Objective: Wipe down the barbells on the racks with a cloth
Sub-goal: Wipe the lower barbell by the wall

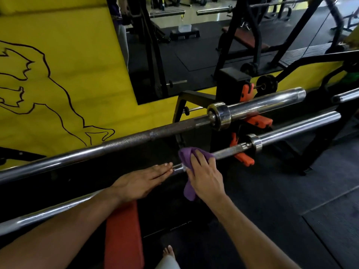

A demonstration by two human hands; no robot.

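Two chrome barbells lie on a black rack with orange hooks. The upper barbell runs from lower left to upper right. Below and nearer me, the lower barbell runs parallel to it. My right hand grips a purple cloth wrapped over the lower bar, left of its collar. My left hand lies flat on the same bar with straight fingers, its fingertips just left of the cloth.
A red bench pad sits under my arms, and my bare foot shows on the black rubber floor. A yellow wall and a mirror stand behind the rack. The end of another bar pokes in at the right.
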